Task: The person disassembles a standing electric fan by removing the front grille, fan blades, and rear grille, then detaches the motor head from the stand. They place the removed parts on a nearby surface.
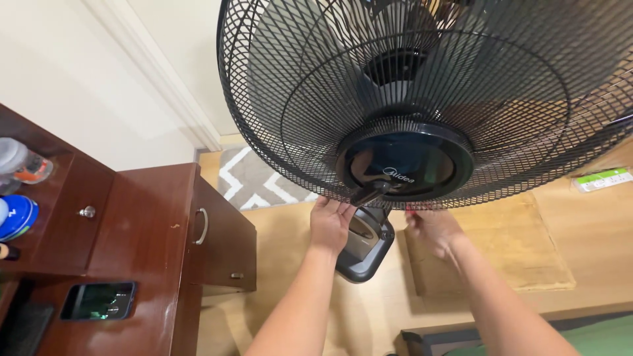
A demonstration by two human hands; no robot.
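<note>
A large black electric fan [422, 99] with a wire mesh grille fills the upper right, seen from above and in front. Its round dark centre cap [405, 165] faces me. My left hand [330, 224] reaches up under the lower rim of the grille, fingers curled against the mesh beside a dark clip. My right hand [432, 227] is also at the lower rim, its fingertips touching the grille edge. Below my hands sits the fan's dark grey base or control housing [366, 247].
A dark brown wooden cabinet [151, 231] with metal handles stands at left, with a phone [99, 300] lying on top and bottles [20, 165] on a shelf. A grey-white patterned rug [254, 178] and a woven mat [508, 244] lie on the wood floor. A white power strip [603, 179] is at right.
</note>
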